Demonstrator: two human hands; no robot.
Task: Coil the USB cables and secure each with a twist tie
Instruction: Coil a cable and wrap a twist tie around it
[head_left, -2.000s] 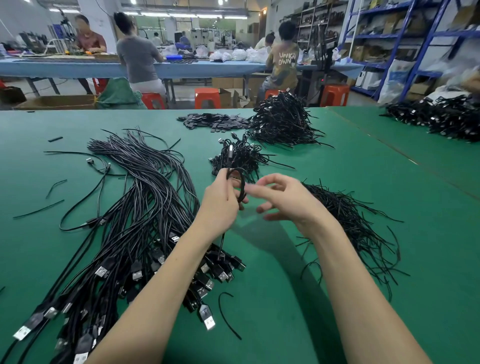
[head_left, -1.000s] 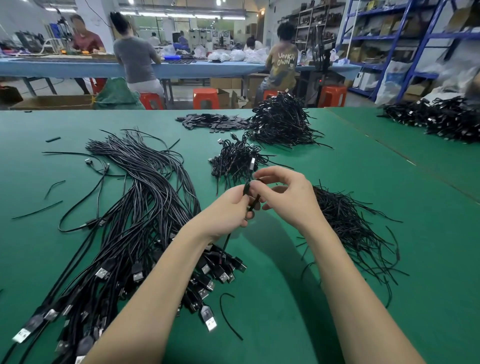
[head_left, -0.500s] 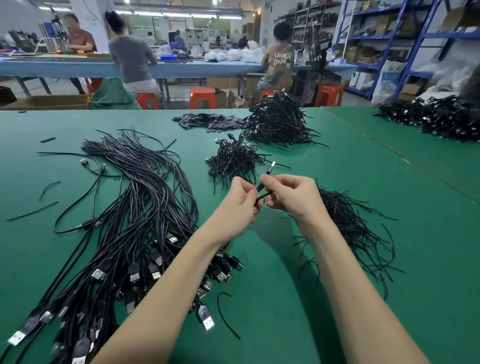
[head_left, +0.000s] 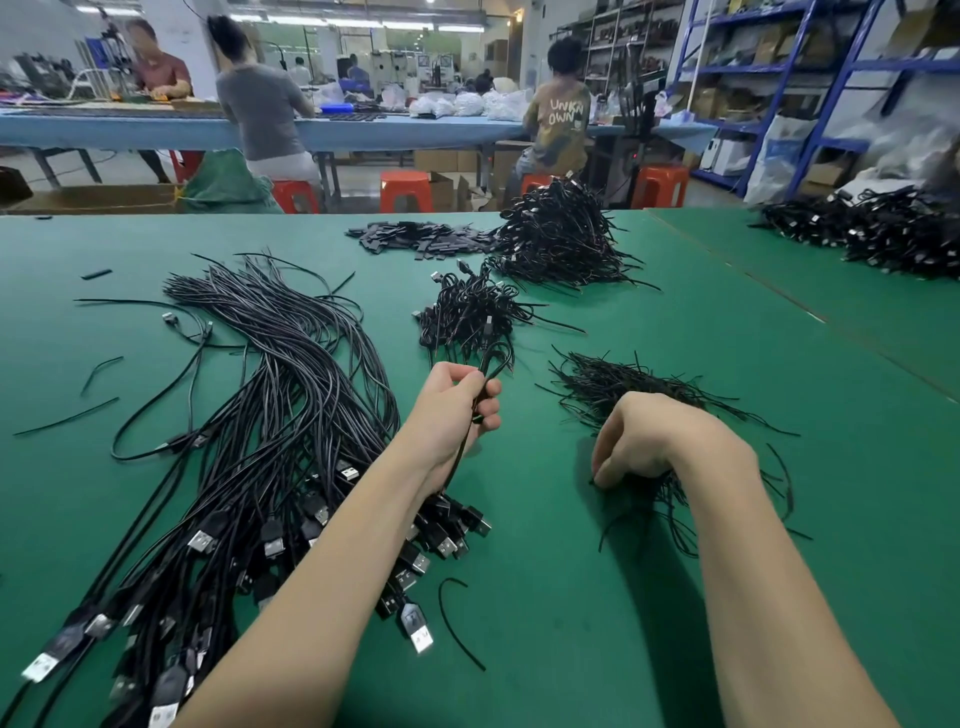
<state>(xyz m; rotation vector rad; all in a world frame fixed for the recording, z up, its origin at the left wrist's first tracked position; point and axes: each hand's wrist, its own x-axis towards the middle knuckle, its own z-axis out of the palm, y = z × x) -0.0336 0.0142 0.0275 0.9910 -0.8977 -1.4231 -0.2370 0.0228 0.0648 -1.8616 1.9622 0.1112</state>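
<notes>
Left hand (head_left: 457, 405) is fisted around a coiled cable (head_left: 493, 358): loops stick up out of the top of the fist, a tail hangs down below the wrist toward the plugs. So the coil looks done and is being held in shape, not yet tied. Right hand (head_left: 644, 441) is down on the near edge of the tie pile (head_left: 623, 384), fingers curled under with tips on the mat (head_left: 571, 597); looks like it's picking out one tie, but I can't tell whether it actually has one pinched, since the fingertips are hidden under the knuckles. Step in hand, as I read it: fetch a tie for the coil the left hand has. Next move calls for separating a single tie from the tangle, bringing it across to the left hand, wrapping it round the waist of the coil just above the fist and twisting the ends, while the left grip keeps the loops from springing open. Loose cables (head_left: 270, 395) lie fanned out left of the left forearm, plugs toward the person. Small heap of finished coils (head_left: 467, 312) just beyond the left hand, bigger heap (head_left: 561, 234) further out. One stray tie (head_left: 452, 623) lies between the forearms, near.
</notes>
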